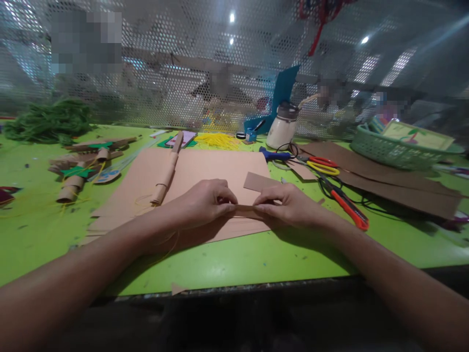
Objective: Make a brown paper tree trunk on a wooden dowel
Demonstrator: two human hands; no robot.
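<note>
Left hand [210, 201] and right hand [289, 204] close together, thumbs and index fingers pinched, forearms angled inward, both wrists low.

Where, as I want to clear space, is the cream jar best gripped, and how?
I'd grip the cream jar around its upper body, just under the dark top: it stands upright and narrows there. Come from the near side, above the blue tool lying in front, since the teal card rises behind.

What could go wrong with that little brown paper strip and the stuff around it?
The small brown paper strip, pinched between the left hand and right hand, might crease or slip. The red plastic box cutter lies near the right forearm and could scratch it if its blade is out.
</note>
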